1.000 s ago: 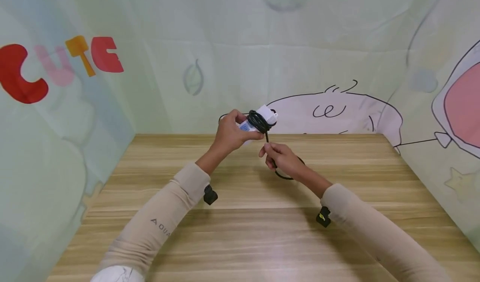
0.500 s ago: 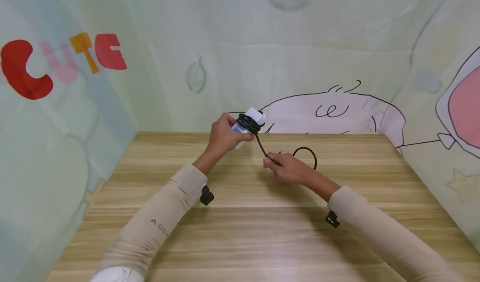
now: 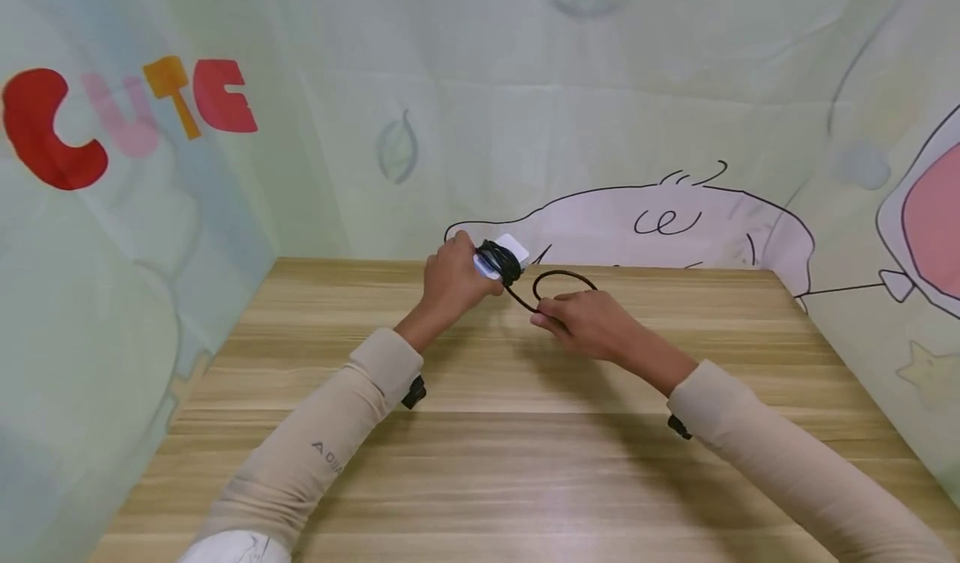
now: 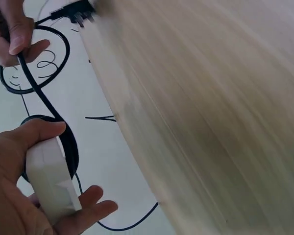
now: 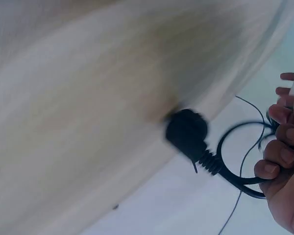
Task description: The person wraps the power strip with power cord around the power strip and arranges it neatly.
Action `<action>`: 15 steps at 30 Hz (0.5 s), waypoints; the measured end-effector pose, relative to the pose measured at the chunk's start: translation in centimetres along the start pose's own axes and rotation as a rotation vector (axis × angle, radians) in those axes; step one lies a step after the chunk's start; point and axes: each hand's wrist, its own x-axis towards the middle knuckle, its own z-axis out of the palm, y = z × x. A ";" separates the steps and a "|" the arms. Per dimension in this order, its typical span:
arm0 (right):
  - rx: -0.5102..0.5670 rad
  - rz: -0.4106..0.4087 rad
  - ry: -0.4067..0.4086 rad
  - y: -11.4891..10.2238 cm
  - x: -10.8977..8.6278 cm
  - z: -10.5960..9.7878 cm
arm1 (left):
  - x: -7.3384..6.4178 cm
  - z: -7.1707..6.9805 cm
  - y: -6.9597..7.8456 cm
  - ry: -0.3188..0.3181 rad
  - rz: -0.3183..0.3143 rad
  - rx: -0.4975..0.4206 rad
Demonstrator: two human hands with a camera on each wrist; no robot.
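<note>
My left hand holds a white block, boxy and smooth, its exact kind unclear, with black power cord wound several times round it. In the left wrist view the thumb and fingers grip the white block from opposite sides. A length of cord runs from the coil to my right hand, which pinches it between thumb and fingers. Beyond that hand the cord makes a loop. Its free end carries a black plug, hanging in the right wrist view; the head view hides it.
Both hands are above the far part of a wood-grain table. A printed cloth backdrop stands behind the table's back edge and along both sides. Small black wrist cameras sit under the cuffs.
My left hand and the block have shifted slightly left and lower. My right hand has moved right, lengthening the cord between the hands. The loose loop now rises above the right hand.
</note>
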 end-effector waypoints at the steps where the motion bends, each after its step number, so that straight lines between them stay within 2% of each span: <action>1: -0.037 -0.018 0.007 0.1 0.0 -0.2 | 0.0 0.0 0.0 -0.018 0.001 0.032; 4: -0.134 -0.081 0.035 0.4 0.1 -0.7 | -0.1 -0.3 0.3 -0.088 -0.007 0.123; 8: -0.243 -0.184 0.102 0.7 0.6 -1.4 | 0.0 -0.6 0.9 -0.219 -0.005 0.229; 11: -0.320 -0.249 0.155 0.8 1.1 -1.8 | 0.0 -0.7 1.4 -0.312 0.036 0.278; 15: -0.395 -0.313 0.206 0.8 1.6 -2.3 | -0.2 -0.7 1.9 -0.389 0.141 0.322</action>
